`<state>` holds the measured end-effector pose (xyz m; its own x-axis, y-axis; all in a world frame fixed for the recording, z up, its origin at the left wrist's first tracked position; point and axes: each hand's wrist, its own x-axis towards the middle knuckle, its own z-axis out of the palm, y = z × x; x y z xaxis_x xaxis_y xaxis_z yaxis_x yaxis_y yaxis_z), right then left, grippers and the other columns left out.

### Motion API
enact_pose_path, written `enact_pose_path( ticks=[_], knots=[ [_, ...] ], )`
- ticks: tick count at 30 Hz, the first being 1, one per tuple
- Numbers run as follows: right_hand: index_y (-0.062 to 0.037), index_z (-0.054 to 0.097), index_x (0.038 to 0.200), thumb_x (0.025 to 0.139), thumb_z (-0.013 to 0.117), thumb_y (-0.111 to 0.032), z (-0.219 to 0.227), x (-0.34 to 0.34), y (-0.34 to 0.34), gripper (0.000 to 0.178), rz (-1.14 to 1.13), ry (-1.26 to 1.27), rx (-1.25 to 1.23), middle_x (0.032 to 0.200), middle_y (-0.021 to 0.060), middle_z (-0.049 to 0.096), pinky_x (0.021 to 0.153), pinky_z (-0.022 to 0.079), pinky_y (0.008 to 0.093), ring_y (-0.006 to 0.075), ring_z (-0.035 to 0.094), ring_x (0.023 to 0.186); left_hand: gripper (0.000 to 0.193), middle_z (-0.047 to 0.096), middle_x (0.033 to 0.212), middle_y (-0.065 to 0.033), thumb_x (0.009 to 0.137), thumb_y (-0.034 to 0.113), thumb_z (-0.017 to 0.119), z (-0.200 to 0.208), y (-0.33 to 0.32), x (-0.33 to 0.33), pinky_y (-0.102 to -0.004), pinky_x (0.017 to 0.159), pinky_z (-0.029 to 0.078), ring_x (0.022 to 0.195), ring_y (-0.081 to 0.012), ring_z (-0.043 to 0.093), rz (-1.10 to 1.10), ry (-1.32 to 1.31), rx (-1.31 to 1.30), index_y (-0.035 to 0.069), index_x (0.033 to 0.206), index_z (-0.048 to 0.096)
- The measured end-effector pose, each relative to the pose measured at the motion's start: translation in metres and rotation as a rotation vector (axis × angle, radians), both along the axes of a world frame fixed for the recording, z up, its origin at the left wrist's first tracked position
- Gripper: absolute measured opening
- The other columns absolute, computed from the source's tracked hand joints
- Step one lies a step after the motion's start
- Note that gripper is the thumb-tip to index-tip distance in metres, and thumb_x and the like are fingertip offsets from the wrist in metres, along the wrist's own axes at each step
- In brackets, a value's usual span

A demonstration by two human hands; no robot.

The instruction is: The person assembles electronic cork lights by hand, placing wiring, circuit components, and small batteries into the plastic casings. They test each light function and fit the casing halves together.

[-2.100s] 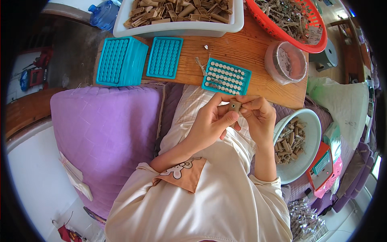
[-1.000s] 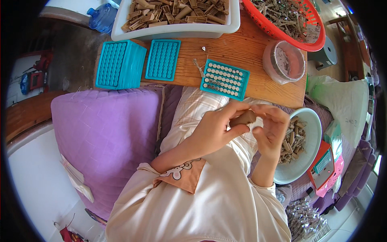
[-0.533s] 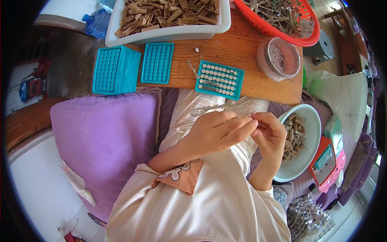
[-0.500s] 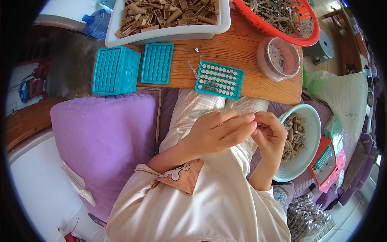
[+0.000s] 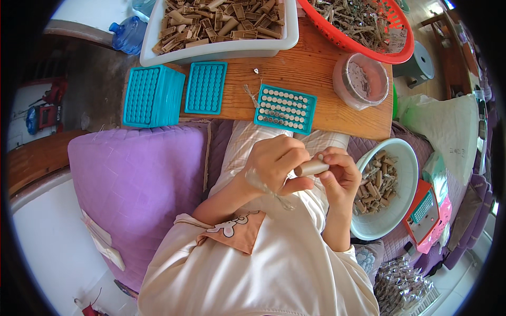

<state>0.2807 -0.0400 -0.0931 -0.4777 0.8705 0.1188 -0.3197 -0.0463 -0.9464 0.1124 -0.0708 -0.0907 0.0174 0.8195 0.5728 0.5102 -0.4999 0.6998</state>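
Both hands are raised over my lap. My right hand (image 5: 340, 171) grips a short light-brown tube (image 5: 312, 168) between thumb and fingers, and a tiny pale piece shows at its fingertips. My left hand (image 5: 276, 162) is curled, with index finger and thumb close around the tube's left end. Fine blurred strands (image 5: 284, 202) trail across the left wrist; where they are held is hidden. Just beyond the hands, at the table's near edge, a teal tray (image 5: 312, 113) carries rows of small round white pieces, some of them darker and shiny.
Teal trays are stacked (image 5: 153, 97) at the table's left, beside a single one (image 5: 205, 87). Behind stand a white bin (image 5: 221, 55) of brown half-tubes, a red basket (image 5: 403, 50) and a clear tub (image 5: 363, 79). A pale basin (image 5: 408, 174) of brown tubes sits at my right.
The hands have drawn slightly apart and the left has pulled back. The brown tube and the trailing strands now show. The view has shifted a little.
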Motion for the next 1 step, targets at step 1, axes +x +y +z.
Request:
enact_pose_path(
  ticks=[1],
  knots=[
    [0.0041,0.051,0.095,0.074,0.059,-0.001,0.0008,0.0013,-0.0002,0.023,0.044,-0.014,-0.055,0.101,0.0141,0.046,0.071,0.047,0.0255,0.0191,0.050,0.092,0.041,0.051,0.072,-0.0061,0.069,0.044,0.060,0.0068,0.0005,-0.0033,-0.0280,0.047,0.043,0.057,-0.0214,0.052,-0.048,0.069,-0.019,0.005,0.080,0.052]
  ],
)
